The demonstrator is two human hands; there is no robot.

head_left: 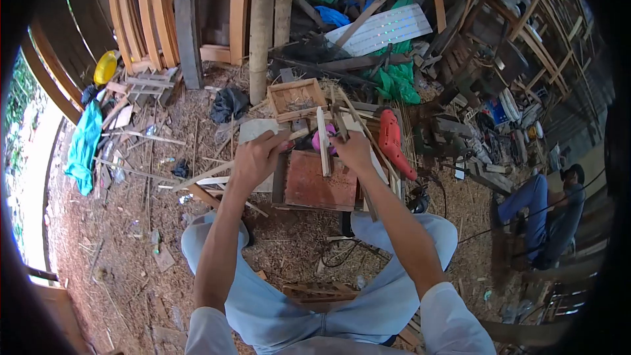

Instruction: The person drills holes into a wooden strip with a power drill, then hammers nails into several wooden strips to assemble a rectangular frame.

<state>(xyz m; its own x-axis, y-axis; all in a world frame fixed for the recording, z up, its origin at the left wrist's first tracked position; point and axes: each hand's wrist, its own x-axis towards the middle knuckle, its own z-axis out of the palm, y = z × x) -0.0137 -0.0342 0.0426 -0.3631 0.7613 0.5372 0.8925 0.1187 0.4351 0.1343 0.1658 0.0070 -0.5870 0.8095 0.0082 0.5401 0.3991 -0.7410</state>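
A low reddish-brown wooden bench [319, 187] stands between my knees. Above its left back corner is my left hand [258, 158], its fingers closed round something I cannot make out; a pale piece of wood shows beside the fingertips. My right hand [353, 150] is closed at the back right of the bench, on a dark narrow piece. A pale wooden strip [323, 141] stands out between the two hands, its near end over the bench top. Behind it lies a pink-purple round object [320, 139], partly hidden.
A red power tool [396, 144] lies to the right of the bench. Behind it are a wooden tray [296, 97] and a black bag [229, 105]. Wood shavings and sticks cover the ground. Another person [559, 217] sits at the far right.
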